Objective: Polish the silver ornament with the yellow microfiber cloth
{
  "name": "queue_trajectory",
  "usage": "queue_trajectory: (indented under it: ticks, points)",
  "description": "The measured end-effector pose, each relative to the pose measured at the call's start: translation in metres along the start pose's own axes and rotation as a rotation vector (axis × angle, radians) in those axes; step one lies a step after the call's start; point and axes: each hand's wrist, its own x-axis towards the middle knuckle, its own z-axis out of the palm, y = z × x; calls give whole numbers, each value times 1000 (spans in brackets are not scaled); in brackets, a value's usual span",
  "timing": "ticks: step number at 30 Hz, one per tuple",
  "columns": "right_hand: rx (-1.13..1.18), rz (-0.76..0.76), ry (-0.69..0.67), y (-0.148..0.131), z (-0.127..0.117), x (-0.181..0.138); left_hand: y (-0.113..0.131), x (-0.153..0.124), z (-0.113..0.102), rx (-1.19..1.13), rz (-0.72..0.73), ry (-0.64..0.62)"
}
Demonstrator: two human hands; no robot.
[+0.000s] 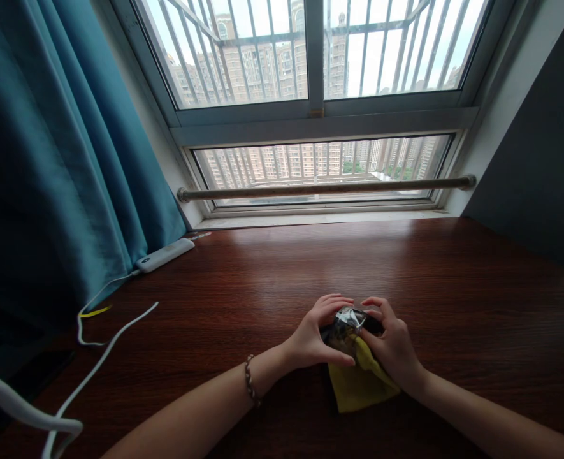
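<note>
A small dark, glossy object (pixel 343 333) with a bright silvery top sits on the brown wooden table; I cannot make out its kind. My left hand (pixel 320 333) curves around its left side, fingers behind and thumb in front. From the right, my right hand (pixel 396 347) pinches a yellow cloth (pixel 362 389) against the object, its index finger bent over the far side. Most of the cloth drapes down toward me in front of the object. Both hands partly cover the object's sides.
The wooden table (pixel 262 274) reaches to a barred window with a metal rail (pixel 329 189). On the left lie a white power strip (pixel 166 255), white cables (pixel 104 357) and a yellow strip (pixel 95 312), beside a blue curtain (pixel 104 159). A dark wall (pixel 540 159) stands right.
</note>
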Motion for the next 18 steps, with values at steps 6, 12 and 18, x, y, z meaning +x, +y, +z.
queue_trajectory:
  ticks: [6, 12, 18]
  points:
    - [12, 10, -34, -3, -2, -1, -3, 1, -3, 59, -1, -35]
    - [76, 43, -5, 2, -1, 4, -6, -4, 5, 53, -1, -51]
    - [40, 41, 7, 5, -2, 6, -7, -6, 11, -45, -21, 19]
